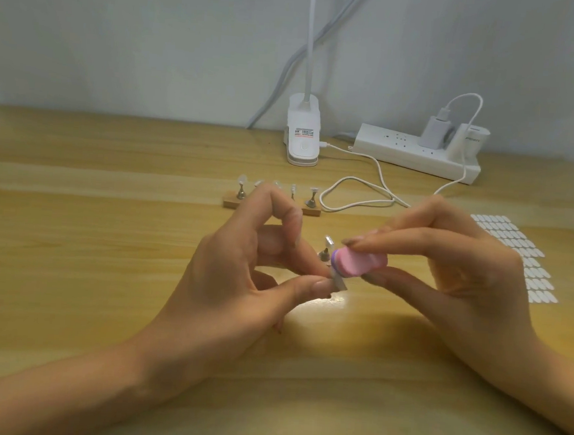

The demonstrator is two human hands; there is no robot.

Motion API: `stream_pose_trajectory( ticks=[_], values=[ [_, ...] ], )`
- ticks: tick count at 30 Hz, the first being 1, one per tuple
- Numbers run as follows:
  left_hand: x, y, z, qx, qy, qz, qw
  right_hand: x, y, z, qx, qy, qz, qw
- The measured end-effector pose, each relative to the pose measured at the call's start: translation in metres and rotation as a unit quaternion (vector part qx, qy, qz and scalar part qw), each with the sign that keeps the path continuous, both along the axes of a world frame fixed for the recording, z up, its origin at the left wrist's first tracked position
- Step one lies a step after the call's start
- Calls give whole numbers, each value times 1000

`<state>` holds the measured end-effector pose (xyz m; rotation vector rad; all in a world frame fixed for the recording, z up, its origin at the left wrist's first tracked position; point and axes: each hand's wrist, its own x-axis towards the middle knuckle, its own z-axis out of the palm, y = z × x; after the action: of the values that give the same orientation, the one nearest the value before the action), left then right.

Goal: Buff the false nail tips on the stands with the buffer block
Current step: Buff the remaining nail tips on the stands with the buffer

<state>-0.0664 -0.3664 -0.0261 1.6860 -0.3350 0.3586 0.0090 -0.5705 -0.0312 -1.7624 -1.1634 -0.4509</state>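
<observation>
The left hand (237, 281) pinches a small grey metal stand (339, 284) between thumb and fingertips. The picture is too blurred there to tell whether a nail tip sits on it. The right hand (472, 264) grips a pink foam buffer block with a purple layer at its end (360, 261), thumb below and fingers on top. The purple end touches the top of the pinched stand. The two hands are close together above the pale wooden table (90, 237), meeting only through block and stand.

Just behind the block a single metal stand (324, 254) shows, carrying an upright clear false nail tip (328, 239). Farther back lies a short wooden strip (313, 211), partly hidden by the left fingers, with a row of small metal stands bearing clear tips (311, 195) — five can be made out. Right of the right hand lies a sheet of white oval tabs (526, 268). At the wall a white clip lamp base (302, 133) sits beside a white power strip (412, 154) holding a white charger plug (433, 130) — a white cable (355, 195) loops over the table in front of them.
</observation>
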Motion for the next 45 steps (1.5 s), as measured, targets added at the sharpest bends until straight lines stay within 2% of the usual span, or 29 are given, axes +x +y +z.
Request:
stream_pose_trajectory(
  ticks=[9, 20, 23, 27, 29, 33, 37, 45],
  values=[
    [-1, 0, 0, 8, -7, -2, 1000, -3, 1, 2, 12, 40, 14, 999],
    [2, 0, -2, 18, -9, -2, 1000, -13, 8, 5, -42, -43, 33, 998],
    [3, 0, -1, 12, -6, 3, 1000, -12, 8, 6, -20, -25, 8, 999],
    [3, 0, -2, 22, -7, 3, 1000, -15, 8, 4, -53, -48, 29, 997],
    [3, 2, -2, 12, -3, 2, 1000, -13, 8, 5, -32, -30, 4, 999],
    [4, 1, -3, 24, -3, -3, 1000, -12, 9, 3, -47, -44, 27, 998],
    [3, 2, -4, 20, -10, -9, 1000, -4, 5, 4, -14, -7, -7, 1000],
    [2, 1, -1, 7, -12, -22, 1000, -7, 5, 2, 3, 29, 39, 999]
  ],
)
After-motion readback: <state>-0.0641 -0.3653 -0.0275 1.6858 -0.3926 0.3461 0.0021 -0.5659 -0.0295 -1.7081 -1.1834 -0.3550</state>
